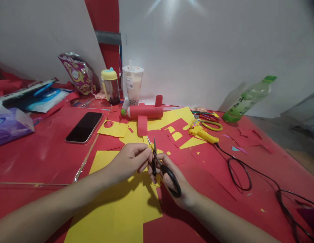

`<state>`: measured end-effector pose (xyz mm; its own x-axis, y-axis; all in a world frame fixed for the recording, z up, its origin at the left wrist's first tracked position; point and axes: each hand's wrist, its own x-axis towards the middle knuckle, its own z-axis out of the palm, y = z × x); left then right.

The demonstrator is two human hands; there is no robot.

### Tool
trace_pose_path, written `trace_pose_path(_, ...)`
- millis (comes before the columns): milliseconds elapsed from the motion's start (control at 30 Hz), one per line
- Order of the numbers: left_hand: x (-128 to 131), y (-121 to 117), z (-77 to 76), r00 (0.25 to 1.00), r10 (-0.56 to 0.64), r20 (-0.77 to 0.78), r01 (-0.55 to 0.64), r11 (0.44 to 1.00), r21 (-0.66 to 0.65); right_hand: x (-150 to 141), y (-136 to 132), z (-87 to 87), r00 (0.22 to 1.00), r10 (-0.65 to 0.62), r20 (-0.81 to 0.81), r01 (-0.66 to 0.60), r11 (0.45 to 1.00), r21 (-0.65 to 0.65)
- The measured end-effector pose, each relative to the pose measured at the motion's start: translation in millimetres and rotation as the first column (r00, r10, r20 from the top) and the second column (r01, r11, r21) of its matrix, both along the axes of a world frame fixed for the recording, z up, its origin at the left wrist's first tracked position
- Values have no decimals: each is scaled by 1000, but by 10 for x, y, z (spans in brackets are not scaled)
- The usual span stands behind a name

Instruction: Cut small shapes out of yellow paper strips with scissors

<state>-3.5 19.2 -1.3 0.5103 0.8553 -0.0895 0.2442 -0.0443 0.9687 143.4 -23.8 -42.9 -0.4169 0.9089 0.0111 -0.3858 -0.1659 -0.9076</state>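
Black-handled scissors [173,180] are gripped in my right hand [180,189], blades pointing up and away from me and slightly parted. My left hand [131,158] is closed in a pinch close beside the blades; whatever lies between its fingertips is too small or hidden to make out. Under both hands lies a large sheet of yellow paper [113,209]. Just beyond them, a bottle wrapped in red paper [151,112], with red paper strips sticking out, rests on its side. Cut yellow paper [112,128] and red scraps surround it.
A phone [84,127] lies to the left. Behind stand a snack bag [77,72], a yellow-lidded bottle [112,87] and a bubble tea cup [133,86]. To the right are a yellow glue gun [203,134] with a black cord [258,172] and a green-capped bottle [248,99].
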Motion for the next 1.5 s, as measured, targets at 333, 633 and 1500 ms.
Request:
trace_pose_path(333, 1, -28, -16, 998, 41, -47, -41, 999, 18, -12, 8, 4, 1000, -14, 21, 14, 1000, 8)
trace_pose_path(633, 11, -37, -15, 998, 50, -40, -49, 999, 16, -23, 5, 26, 999, -28, 37, 27, 1000, 9)
trace_pose_path(1500, -53, 35, -4, 997, -9, -77, 7, 1000, -28, -31, -21, 29, 997, -61, 56, 65, 995, -78)
